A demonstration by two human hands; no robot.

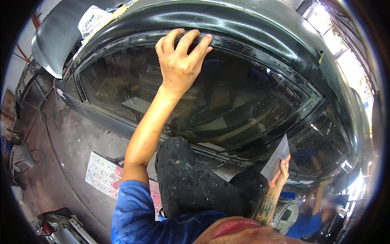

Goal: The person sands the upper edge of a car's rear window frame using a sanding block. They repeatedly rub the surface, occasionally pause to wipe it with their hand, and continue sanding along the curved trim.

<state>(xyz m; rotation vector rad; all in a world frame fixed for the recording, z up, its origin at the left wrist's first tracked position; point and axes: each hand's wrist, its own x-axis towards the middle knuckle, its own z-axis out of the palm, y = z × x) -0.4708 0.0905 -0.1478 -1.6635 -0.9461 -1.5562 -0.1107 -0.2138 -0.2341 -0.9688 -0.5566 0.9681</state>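
- A workshop with a worn concrete floor (85, 140) spreads below and left of the left hand; a grey chair (22, 157) stands well apart from that hand, far to its lower left.
- A dark car (243, 20) fills the space around and above the left hand (178, 65), its side window (243, 93) just below the fingers.
- The left hand grasps nothing: its fingers are spread and bent, tips touching the black window frame (134, 43), probably to steady the reach or feel the edge.
- The right hand, (280, 174) lower and to the right, grasps a thin grey sheet (278, 155) by its lower right edge, seemingly so that most of the flat face stays free.
- The sheet rises, tilted, above the right hand's fingers, in front of the car's side.
- A pierced plank (101, 179) lies below the left hand, beside the dark trousers (178, 171), perhaps serving as a low seat.
- A white sheet with print (92, 21) lies up and left of the left hand, its lettering small and skewed; no lettering shows on the grey sheet.
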